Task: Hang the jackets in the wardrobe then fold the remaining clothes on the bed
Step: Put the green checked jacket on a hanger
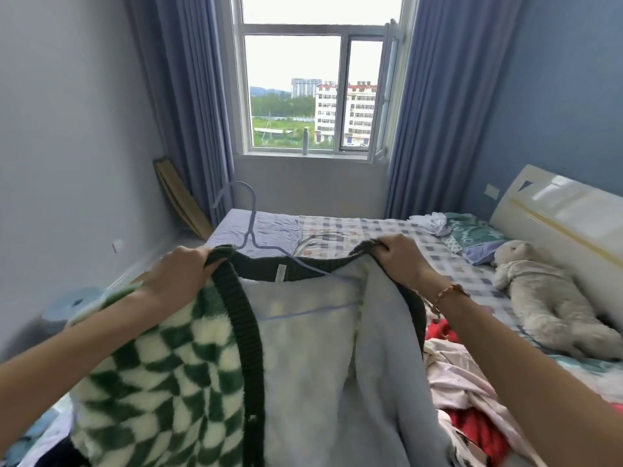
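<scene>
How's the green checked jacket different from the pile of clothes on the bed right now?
The jacket is held up by its collar in the left hand and right hand, with a hanger in it; the pile lies crumpled on the bed. The jacket is green-and-cream checks; the pile mixes red, pink and white. Neither is put away yet.

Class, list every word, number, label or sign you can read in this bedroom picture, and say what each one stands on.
No text is readable anywhere in this view.
White sewn-in tag in the collar of the green-and-cream checked fleece jacket: too blurred to read.
White apartment block outside the window: any signs too small to read.
</scene>
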`<state>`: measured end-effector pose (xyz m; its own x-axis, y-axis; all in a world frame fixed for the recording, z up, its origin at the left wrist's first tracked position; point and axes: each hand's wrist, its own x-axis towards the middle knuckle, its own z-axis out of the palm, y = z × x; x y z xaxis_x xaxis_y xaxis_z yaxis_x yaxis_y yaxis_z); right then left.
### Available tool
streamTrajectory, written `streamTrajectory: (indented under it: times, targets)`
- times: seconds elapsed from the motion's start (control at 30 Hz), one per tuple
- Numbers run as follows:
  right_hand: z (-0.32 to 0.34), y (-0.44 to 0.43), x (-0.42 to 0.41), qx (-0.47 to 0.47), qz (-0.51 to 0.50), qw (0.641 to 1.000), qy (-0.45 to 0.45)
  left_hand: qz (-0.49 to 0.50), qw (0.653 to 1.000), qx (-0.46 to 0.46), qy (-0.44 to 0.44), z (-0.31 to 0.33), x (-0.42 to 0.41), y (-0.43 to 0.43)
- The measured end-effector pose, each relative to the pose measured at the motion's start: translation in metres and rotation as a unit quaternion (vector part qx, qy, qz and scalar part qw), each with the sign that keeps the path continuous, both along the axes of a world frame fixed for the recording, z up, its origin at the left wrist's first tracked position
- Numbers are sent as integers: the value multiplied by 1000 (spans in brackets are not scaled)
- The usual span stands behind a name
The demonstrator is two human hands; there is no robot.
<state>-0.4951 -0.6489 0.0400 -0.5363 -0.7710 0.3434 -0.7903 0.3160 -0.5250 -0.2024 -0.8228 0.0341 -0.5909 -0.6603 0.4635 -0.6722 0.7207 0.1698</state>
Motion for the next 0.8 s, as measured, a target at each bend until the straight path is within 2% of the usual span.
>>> streamTrajectory:
  times: [0.13, 0.27, 0.33, 0.43, 0.47, 0.5, 0.57, 0.6, 0.63, 0.67, 0.7, 0.73, 0.8]
  targets:
    - [59, -13, 48, -110, 12, 994, -2, -15, 995, 98, 11, 5, -37, 17]
    - [97, 0, 101, -188, 39, 980, -57, 4, 989, 119, 90, 39, -40, 21]
    - [86, 21, 134, -192, 84, 977, -50, 27, 985, 92, 142, 69, -29, 18]
    - [60, 45, 172, -67, 241, 968, 26, 42, 977, 8, 208, 104, -13, 25]
    - [67, 49, 165, -64, 264, 961, 52, 33, 974, -28, 224, 110, -9, 30]
    - [78, 48, 146, -121, 247, 958, 78, 20, 969, -61, 237, 115, -4, 33]
    - [112, 56, 101, -265, 133, 942, 157, 0, 961, -101, 259, 117, 0, 39]
    - [130, 58, 83, -236, 111, 951, 166, -5, 959, -103, 266, 119, 2, 40]
    - [141, 55, 70, -135, 134, 975, 116, -13, 959, -91, 267, 119, 1, 38]
    - [144, 48, 63, -8, 165, 985, 55, -19, 961, -70, 268, 119, -2, 36]
    - [138, 41, 60, 76, 181, 980, 22, -26, 964, -42, 263, 116, -3, 38]
    - [130, 34, 60, 110, 179, 977, 28, -38, 965, -15, 259, 110, -6, 39]
    - [116, 25, 63, 104, 187, 974, 78, -59, 966, 14, 252, 99, -12, 44]
